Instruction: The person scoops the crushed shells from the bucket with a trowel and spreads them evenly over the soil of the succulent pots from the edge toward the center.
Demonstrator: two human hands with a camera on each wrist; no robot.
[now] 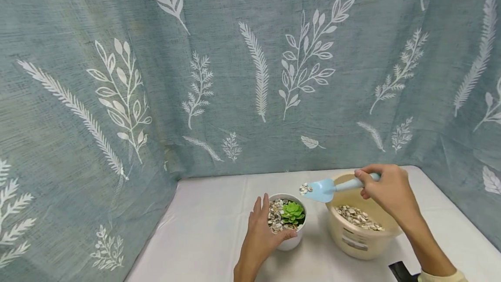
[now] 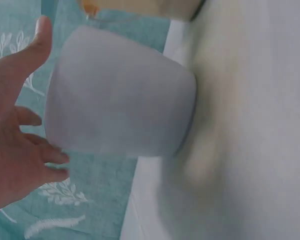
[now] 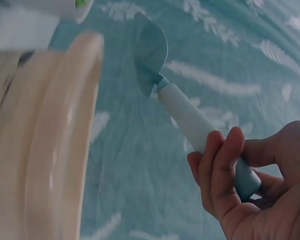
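Observation:
My right hand [image 1: 387, 188] grips the handle of a light blue hand trowel [image 1: 322, 190], also seen in the right wrist view [image 3: 187, 115]. A few small pebbles [image 1: 305, 189] lie at the blade's tip, just to the right of and behind a white pot [image 1: 291, 243]. Inside that pot are pale pebbles [image 1: 275, 216] and a green succulent [image 1: 292, 212]. My left hand [image 1: 259, 232] spreads around the pot's left side, fingers by the far-left rim and thumb across the near rim. In the left wrist view the thumb stands out from the pot wall [image 2: 120, 95].
A cream tub [image 1: 348, 240] with pebbles [image 1: 358, 217] in its bottom stands right of the pot, beneath my right forearm. Both rest on a white-covered table [image 1: 203, 229]. Teal leaf-print cloth [image 1: 219, 99] hangs behind and at both sides. A black object [image 1: 401, 271] shows by my right sleeve.

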